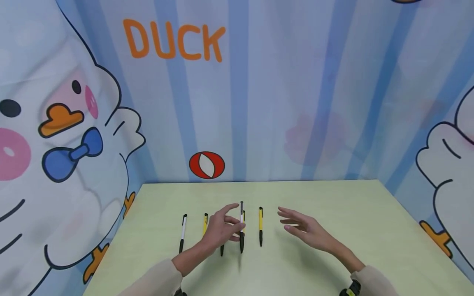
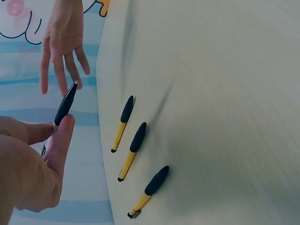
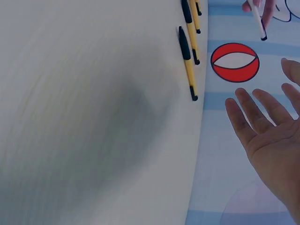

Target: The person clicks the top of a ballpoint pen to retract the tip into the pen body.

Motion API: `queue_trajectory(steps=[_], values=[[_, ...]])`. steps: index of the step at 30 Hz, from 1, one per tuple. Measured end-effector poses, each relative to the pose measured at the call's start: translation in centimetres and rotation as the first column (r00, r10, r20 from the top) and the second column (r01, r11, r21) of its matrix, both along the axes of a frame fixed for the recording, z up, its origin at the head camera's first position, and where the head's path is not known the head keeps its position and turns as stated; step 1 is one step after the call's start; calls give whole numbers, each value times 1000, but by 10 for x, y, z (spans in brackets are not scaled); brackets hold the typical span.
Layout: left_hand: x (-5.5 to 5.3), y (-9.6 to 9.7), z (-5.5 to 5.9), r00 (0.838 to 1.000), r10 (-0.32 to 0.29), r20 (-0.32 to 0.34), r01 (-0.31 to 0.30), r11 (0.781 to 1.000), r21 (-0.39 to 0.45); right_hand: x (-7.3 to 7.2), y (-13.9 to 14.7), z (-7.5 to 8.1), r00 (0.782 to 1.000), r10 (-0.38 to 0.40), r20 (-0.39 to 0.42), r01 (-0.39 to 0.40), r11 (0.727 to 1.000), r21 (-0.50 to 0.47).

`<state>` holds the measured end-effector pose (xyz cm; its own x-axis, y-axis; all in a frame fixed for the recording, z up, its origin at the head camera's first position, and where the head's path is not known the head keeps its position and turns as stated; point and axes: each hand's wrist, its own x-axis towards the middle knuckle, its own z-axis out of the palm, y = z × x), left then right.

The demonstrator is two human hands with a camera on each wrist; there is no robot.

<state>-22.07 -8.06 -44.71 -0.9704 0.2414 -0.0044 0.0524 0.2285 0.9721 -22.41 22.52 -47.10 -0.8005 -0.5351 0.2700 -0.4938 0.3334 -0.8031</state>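
Note:
Thumb and fingers of my left hand (image 1: pixel 221 228) pinch a white pen (image 1: pixel 242 220) with a black grip. The pen hangs upright above the table, tip down; its pointed tip end (image 2: pixel 67 104) shows in the left wrist view. My right hand (image 1: pixel 309 230) hovers to the right with fingers spread and relaxed, holding nothing. Between the hands a yellow pen (image 1: pixel 261 224) with a black grip lies on the table. More yellow pens, such as one yellow pen (image 1: pixel 205 222), lie behind or beside the left hand, partly hidden by it.
Another white pen (image 1: pixel 183 232) lies at the left end of the row. The pale yellow-green table (image 1: pixel 333 197) ends at a blue striped backdrop (image 1: pixel 274 102) with duck drawings at both sides. Shadows of the hands fall on the tabletop.

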Motion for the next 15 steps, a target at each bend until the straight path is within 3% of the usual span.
queue_trajectory(steps=[7,11,15], values=[[5,8,1,999,15,52,-19,997,79,3,-20,13,1000,9,19,-10,1000,24],[12,19,6,994,-9,112,-3,994,112,7,-28,18,998,43,37,-44,999,26],[17,27,8,991,-51,122,34,990,140,12,-38,21,997,69,25,-70,997,31]])
